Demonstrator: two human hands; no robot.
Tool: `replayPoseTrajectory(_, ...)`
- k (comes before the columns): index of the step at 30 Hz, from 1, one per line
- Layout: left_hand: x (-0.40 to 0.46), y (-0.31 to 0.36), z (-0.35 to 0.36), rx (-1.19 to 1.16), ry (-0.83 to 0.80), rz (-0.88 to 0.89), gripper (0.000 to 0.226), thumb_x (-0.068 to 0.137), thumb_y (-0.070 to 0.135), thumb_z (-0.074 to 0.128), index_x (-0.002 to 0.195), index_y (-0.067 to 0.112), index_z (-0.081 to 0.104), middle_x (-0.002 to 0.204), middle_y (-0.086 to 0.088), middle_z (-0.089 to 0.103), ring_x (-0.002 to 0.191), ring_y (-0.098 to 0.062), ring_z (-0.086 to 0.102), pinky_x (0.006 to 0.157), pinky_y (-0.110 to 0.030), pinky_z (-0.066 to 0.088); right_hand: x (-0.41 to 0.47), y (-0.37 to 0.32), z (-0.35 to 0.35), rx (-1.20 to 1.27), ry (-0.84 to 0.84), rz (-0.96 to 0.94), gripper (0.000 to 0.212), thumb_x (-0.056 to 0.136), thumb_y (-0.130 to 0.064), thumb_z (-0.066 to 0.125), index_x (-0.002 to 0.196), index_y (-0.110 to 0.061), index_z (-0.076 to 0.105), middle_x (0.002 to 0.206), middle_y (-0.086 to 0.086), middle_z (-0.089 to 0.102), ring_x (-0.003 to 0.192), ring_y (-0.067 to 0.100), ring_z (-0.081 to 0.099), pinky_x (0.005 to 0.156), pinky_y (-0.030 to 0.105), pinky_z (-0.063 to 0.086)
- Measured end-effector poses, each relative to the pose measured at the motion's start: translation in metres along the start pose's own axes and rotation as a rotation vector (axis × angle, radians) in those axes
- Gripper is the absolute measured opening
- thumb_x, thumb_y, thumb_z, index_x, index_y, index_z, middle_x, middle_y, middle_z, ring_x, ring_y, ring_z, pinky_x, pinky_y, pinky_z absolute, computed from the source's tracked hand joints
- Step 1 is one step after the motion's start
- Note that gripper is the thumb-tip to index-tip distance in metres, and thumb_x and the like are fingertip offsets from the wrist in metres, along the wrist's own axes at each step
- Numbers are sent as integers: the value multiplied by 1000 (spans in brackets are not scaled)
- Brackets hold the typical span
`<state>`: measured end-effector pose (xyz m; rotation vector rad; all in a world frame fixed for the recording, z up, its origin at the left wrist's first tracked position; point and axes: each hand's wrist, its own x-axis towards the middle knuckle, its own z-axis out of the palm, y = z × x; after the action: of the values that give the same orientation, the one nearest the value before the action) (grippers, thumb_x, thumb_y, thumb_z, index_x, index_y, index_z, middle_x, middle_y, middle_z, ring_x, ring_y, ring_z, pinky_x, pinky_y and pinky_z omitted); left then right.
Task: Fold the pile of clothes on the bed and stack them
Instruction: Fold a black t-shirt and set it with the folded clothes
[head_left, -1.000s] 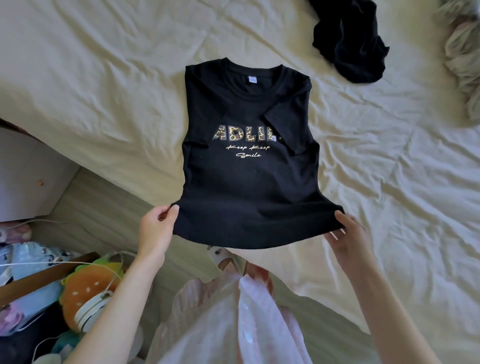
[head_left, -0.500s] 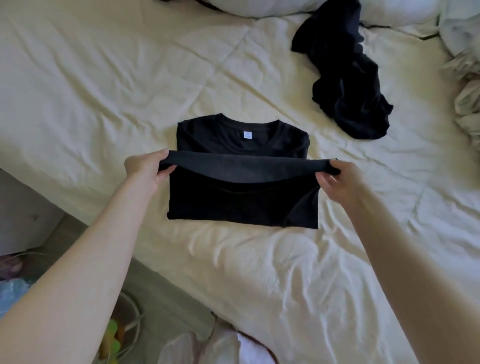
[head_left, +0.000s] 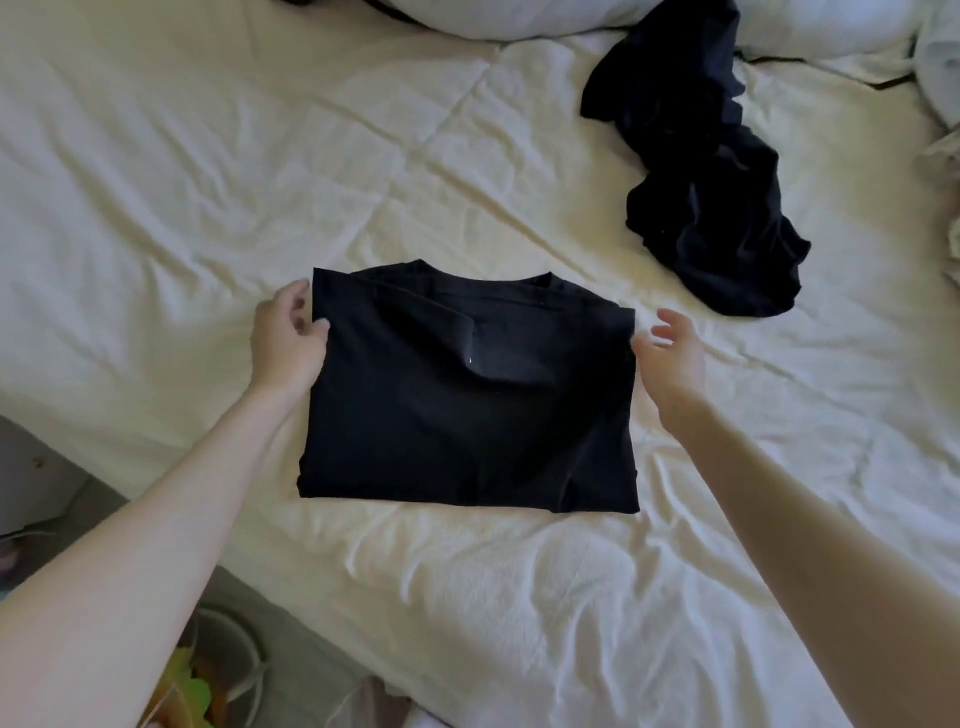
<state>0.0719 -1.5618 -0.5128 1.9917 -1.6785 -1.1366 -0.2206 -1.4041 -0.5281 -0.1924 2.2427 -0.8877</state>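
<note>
Head view, looking down on the bed (head_left: 171, 171). Folded black T-shirt (head_left: 467, 400) is lying flat on the cream sheet, neckline facing away, folded edge nearest the camera. Left hand (head_left: 288, 343) is sitting at the shirt's far left corner, thumb and fingers pinching the fabric edge there; grip is closing on the cloth. Right hand (head_left: 672, 353) is hovering just beside the shirt's far right corner, fingers spread and relaxed, grip apart and holding nothing; whether a fingertip is brushing the edge, cannot tell. Crumpled dark garment (head_left: 711, 171) is lying well apart, up and to the right of the shirt. White pillows (head_left: 519, 15) are showing along the far edge.
</note>
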Motion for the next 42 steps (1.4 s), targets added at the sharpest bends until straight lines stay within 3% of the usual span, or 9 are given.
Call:
replayPoseTrajectory(4,23,4,7,13,-29,95,21,89,26,59,104,12,63,98,0,61,88,-16,55,79,-29,44,24,-9,5,62,-121,122,48,89,-26,61,132,-10,46,119,4,56,110,23,56,95,35,47)
replayPoseTrajectory(9,32,1,6,84,147,111,30,93,25,52,79,-2,56,66,-2,45,68,-19,39,60,-27,28,25,-6,-1,130,-14,-7,5,88,-15,60,90,-11,63,89,4,63,86,18,62,82,35,53)
replayPoseTrajectory(15,35,-9,-5,99,214,44,24,101,28,34,93,9,47,71,6,40,73,-19,41,67,-28,31,26,3,-16,517,-78,101,26,93,-15,55,69,-16,44,74,0,49,76,15,50,73,28,46)
replayPoseTrajectory(20,45,4,7,62,145,21,28,100,28,37,108,8,54,75,9,45,68,-12,43,71,-28,35,33,-10,1,380,-25,75,32,92,-18,57,64,-16,41,68,-1,44,64,15,43,61,26,39)
replayPoseTrajectory(26,3,-16,4,39,81,-44,37,94,34,51,122,9,50,102,3,56,92,-13,52,82,-25,39,8,12,0,145,-8,114,27,91,-33,55,106,-11,56,100,3,59,86,18,57,78,33,50)
replayPoseTrajectory(30,-59,-53,-1,96,93,-53,33,93,35,54,112,9,54,95,3,56,85,-12,50,72,-19,34,-44,60,-7,-61,-22,64,20,90,-32,55,94,-13,61,90,0,64,83,16,60,76,33,50)
replayPoseTrajectory(33,-97,-79,-1,173,41,-42,28,94,36,51,98,8,55,88,-2,57,79,-19,52,60,-23,36,-68,88,-11,-189,-118,46,31,88,-29,58,64,-12,48,59,-2,44,56,13,42,53,23,33)
replayPoseTrajectory(37,-107,-91,-3,110,84,-238,29,94,29,53,109,3,56,100,-7,57,90,-21,53,79,-31,41,-69,95,-15,0,-124,244,27,88,-20,62,72,-1,51,71,8,49,72,23,50,68,38,47)
replayPoseTrajectory(42,-93,-88,-16,-21,115,-371,21,92,22,59,107,8,60,99,-4,59,85,-24,62,68,-20,41,-61,92,-22,57,-31,272,29,88,-15,59,63,-13,44,64,3,44,74,25,47,70,41,46)
